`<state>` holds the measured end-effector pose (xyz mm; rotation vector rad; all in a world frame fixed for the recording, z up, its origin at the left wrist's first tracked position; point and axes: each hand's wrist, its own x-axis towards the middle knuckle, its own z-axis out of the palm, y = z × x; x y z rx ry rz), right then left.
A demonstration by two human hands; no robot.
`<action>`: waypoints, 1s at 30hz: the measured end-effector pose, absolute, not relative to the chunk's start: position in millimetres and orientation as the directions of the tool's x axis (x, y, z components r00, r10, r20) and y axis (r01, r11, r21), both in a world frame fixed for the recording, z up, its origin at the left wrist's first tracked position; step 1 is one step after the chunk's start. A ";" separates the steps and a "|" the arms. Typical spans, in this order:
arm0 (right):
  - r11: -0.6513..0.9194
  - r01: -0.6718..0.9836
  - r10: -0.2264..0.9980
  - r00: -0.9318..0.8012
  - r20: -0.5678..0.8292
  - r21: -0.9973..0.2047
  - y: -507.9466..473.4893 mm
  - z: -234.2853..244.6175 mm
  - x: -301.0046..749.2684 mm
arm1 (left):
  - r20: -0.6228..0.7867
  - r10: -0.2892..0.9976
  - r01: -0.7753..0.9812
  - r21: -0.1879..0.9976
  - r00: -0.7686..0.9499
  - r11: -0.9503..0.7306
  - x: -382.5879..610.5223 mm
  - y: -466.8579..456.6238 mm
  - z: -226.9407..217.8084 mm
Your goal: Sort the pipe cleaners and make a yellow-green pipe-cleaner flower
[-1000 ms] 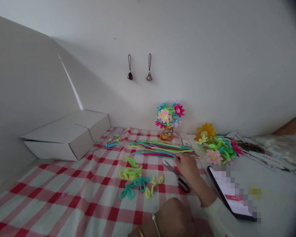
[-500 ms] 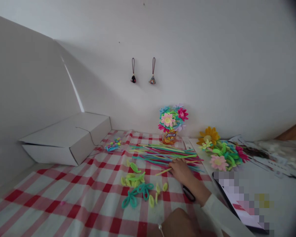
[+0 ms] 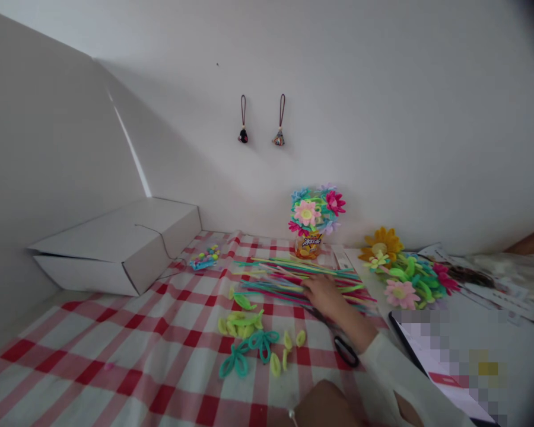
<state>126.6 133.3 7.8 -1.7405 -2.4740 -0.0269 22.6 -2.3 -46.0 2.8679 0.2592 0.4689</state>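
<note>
My right hand (image 3: 324, 295) reaches forward and lies on a pile of coloured pipe cleaners (image 3: 293, 276) spread across the red-checked cloth (image 3: 115, 356). Its fingers bend down into the pile and are smeared, so I cannot make out a grip. Black-handled scissors (image 3: 343, 350) lie under my right forearm. At the bottom edge only the wrist and back of my left hand (image 3: 324, 404) show, with a thin bracelet; its fingers are out of view. Bent green, yellow and teal pipe-cleaner petals (image 3: 249, 335) lie left of my right hand.
A jar of pipe-cleaner flowers (image 3: 314, 222) stands by the wall. More finished flowers (image 3: 404, 276) lie to the right. A phone (image 3: 445, 362) rests at the lower right. A white cardboard box (image 3: 120, 243) sits at the left, with small beads (image 3: 203, 258) beside it.
My right hand has moved left and forward from beside the scissors onto the pipe-cleaner pile. The view has shifted a little, and less of my left hand shows.
</note>
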 end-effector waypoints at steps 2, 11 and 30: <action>0.386 0.921 0.921 -0.380 0.089 -0.053 121.7 7.5 127.5 | 0.287 0.212 0.135 0.266 0.934 -0.955 24.5 -1.8 -48.2; 0.504 0.843 0.863 -0.489 0.125 -0.189 110.1 -5.2 137.8 | 0.244 0.221 0.130 0.340 0.944 -0.932 32.0 6.3 -60.6; 0.344 0.887 0.927 -0.270 0.259 -0.307 177.0 25.2 158.3 | 0.162 0.276 0.202 0.368 0.947 -0.908 34.7 1.9 -82.9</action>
